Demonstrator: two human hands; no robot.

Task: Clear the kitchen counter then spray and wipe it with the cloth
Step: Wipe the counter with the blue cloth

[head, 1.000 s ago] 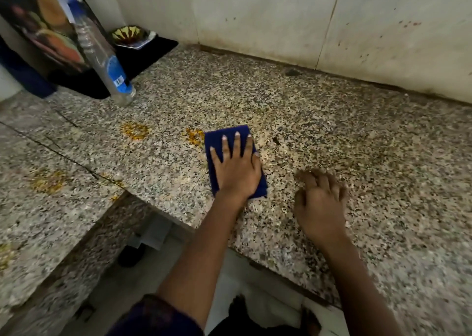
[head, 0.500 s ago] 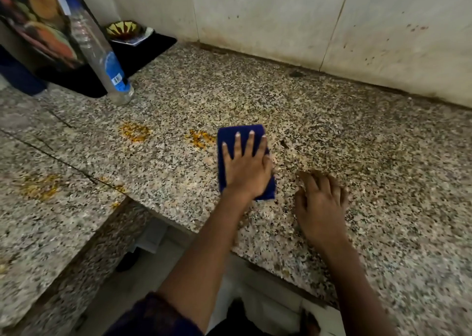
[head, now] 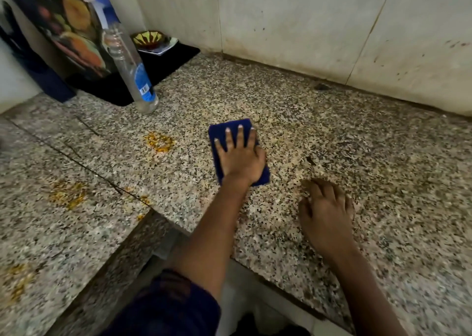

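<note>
1. The blue cloth (head: 237, 151) lies flat on the speckled counter (head: 332, 136), near its front edge.
2. The left hand (head: 240, 157) presses on the cloth, fingers (head: 241, 136) spread and extended, not gripping.
3. The right hand (head: 325, 208) rests on the bare counter just beside, fingers loosely curled, holding nothing.
4. Yellow stains (head: 158, 141) lie left of the cloth; a spray bottle (head: 130, 67) stands farther back.
</note>
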